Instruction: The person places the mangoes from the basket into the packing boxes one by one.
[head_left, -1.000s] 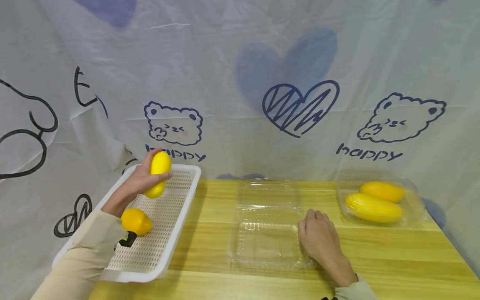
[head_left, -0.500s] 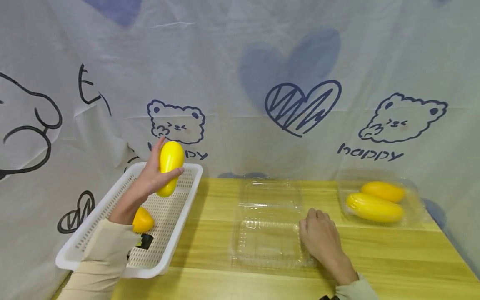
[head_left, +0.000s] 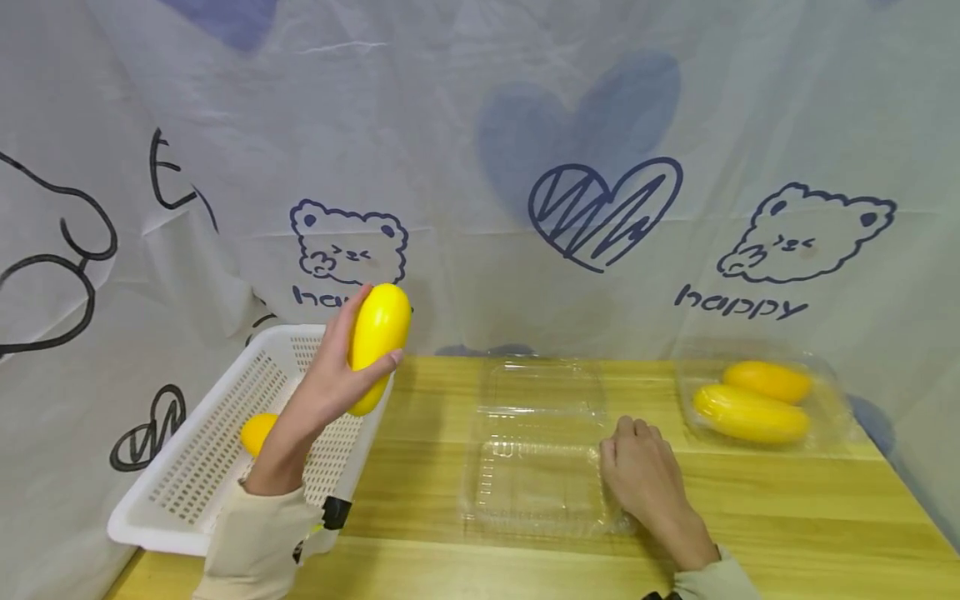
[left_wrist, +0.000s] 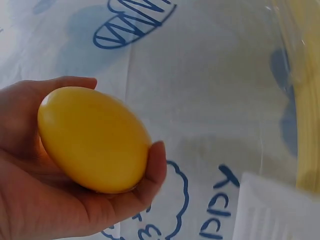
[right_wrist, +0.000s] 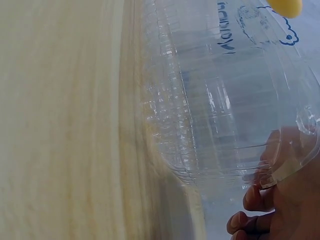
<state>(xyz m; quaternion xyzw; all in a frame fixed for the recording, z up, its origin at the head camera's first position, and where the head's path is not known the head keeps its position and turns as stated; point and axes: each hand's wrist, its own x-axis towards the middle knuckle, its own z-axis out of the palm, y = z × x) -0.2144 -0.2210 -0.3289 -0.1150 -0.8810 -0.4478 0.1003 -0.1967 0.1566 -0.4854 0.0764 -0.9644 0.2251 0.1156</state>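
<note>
My left hand [head_left: 337, 371] grips a smooth, oblong yellow fruit [head_left: 382, 333] and holds it up over the right rim of the white basket [head_left: 191, 475]. In the left wrist view the yellow fruit [left_wrist: 95, 142] lies across the palm, fingers and thumb curled round its sides. My right hand [head_left: 645, 471] pinches the right edge of a clear plastic clamshell box [head_left: 536, 492], which lies with its lid folded back on the table. In the right wrist view the fingers [right_wrist: 255, 197] are at the rim of that clear box [right_wrist: 215, 125].
One orange-yellow fruit [head_left: 257, 433] remains visible in the basket, partly behind my left forearm. A second clear box [head_left: 828, 417] at the back right contains two yellow fruits [head_left: 750, 412]. Behind the wooden table [head_left: 525, 571] hangs a printed cloth [head_left: 465, 167].
My left hand has moved right with the yellow fruit, from above the basket's middle to over its right rim. The right hand has stayed at the clear box.
</note>
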